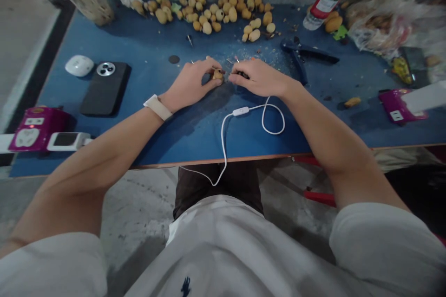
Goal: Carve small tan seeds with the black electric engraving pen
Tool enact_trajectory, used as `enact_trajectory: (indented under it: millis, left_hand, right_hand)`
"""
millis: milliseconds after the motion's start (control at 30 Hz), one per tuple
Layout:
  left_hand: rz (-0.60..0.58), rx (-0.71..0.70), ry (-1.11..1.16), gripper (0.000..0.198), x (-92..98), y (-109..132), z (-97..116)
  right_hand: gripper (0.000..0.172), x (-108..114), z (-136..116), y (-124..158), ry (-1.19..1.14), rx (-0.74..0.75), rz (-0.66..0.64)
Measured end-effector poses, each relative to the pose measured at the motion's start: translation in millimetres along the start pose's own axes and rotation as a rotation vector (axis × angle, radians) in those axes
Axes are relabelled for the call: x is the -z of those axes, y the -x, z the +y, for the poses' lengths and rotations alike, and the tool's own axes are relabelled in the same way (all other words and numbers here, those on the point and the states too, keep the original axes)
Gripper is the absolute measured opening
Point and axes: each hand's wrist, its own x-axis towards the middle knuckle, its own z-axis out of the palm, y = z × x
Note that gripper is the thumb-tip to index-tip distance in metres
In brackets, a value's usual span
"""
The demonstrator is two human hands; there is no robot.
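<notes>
My left hand (197, 80) pinches a small tan, rounded nut-like piece (218, 74) with a dark spot on it, between thumb and fingers. Close by on the right, my right hand (256, 76) is closed around a small dark tool (243, 74), mostly hidden by the fingers. Its kind I cannot make out. Just below that hand, a white cord (272, 104) with an inline switch (240, 111) loops over the blue table (195, 134) and hangs off the front edge. Whether the cord joins the tool is hidden.
Similar tan pieces (206, 27) lie heaped along the back. To the right are dark-blue pliers-like tool (301, 53), a bottle (327, 2), a plastic bag (379, 23) and a purple power adapter (393, 106). A phone (106, 90), white case (79, 65) and another purple adapter (40, 125) are left.
</notes>
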Motion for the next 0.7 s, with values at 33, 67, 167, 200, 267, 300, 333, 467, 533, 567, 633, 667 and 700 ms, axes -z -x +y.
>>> enact_trajectory:
  millis: [33,67,167,200,267,300,333,467,533,567,633,667,700]
  left_hand:
    - [0.004,-0.007,0.007,0.039,-1.0,0.5,-0.2]
    - [0.006,-0.014,0.013,0.037,-1.7,0.8,-0.4]
    - [0.018,-0.020,0.020,0.037,-1.8,0.2,0.0]
    - [0.019,-0.016,0.017,0.039,-1.5,-0.2,0.3]
    - [0.016,-0.006,0.011,0.042,-1.1,-1.0,0.5]
    - [0.014,-0.006,0.013,0.043,-1.3,-1.3,0.2]
    - [0.015,-0.009,0.019,0.044,-1.8,-1.5,-0.4]
    - [0.026,-0.038,0.050,0.044,-4.4,-2.3,-4.0]
    - [0.018,-0.046,0.059,0.043,-4.2,-2.8,-3.7]
    - [0.011,-0.045,0.061,0.042,-3.7,-3.1,-2.7]
    - [0.003,-0.036,0.055,0.042,-2.5,-3.8,0.1]
    - [0.002,-0.031,0.050,0.042,-1.9,-4.1,1.4]
    - [0.003,-0.029,0.046,0.044,-1.6,-4.2,2.5]
  right_hand:
    - [0.070,-0.2,0.4,-0.1,-0.012,-0.001,-0.001]
    - [0.070,-0.5,0.8,-0.3,-0.025,-0.003,-0.002]
    - [0.069,-1.3,1.6,-1.0,-0.048,-0.010,-0.013]
    - [0.068,-1.5,1.6,-1.2,-0.044,-0.010,-0.016]
    - [0.068,-1.6,1.1,-1.5,-0.029,-0.007,-0.021]
    - [0.068,-1.5,0.7,-1.6,-0.021,-0.005,-0.022]
    - [0.068,-1.5,0.3,-1.7,-0.012,-0.005,-0.020]
    - [0.068,-1.6,-2.1,-2.4,0.035,-0.005,-0.022]
    - [0.065,-2.0,-3.1,-2.7,0.055,-0.002,-0.021]
    - [0.064,-2.2,-3.5,-2.8,0.057,-0.001,-0.019]
    - [0.063,-2.5,-4.0,-2.8,0.044,-0.002,-0.012]
    - [0.063,-2.5,-4.1,-2.7,0.031,-0.005,-0.008]
    - [0.063,-2.4,-4.1,-2.4,0.018,-0.009,-0.005]
